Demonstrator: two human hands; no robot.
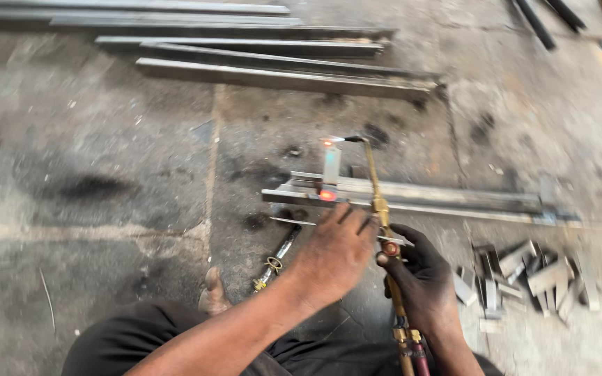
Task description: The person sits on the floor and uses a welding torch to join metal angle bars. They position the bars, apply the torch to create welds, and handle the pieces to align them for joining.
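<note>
— How will it handle?
— Your right hand grips the brass torch; stiff, slim. The hot steel bar lies beyond on the floor. Your left hand rests loosely curled, nothing clearly held; stay behind the glow.

The floor is rough grey concrete, stained and scuffed, with dark scorch patches at the left and near the middle. A crack line runs down it from the long bars toward the lower edge. Several long flat steel bars lie side by side across the far part of the floor. Nearer, a shorter bundle of steel bars lies crosswise, with a small upright metal piece standing on its left end, glowing red at top and bottom. To the right, a heap of short cut metal pieces rests on the floor. A brass-fitted hose lies below the bundle.
</note>
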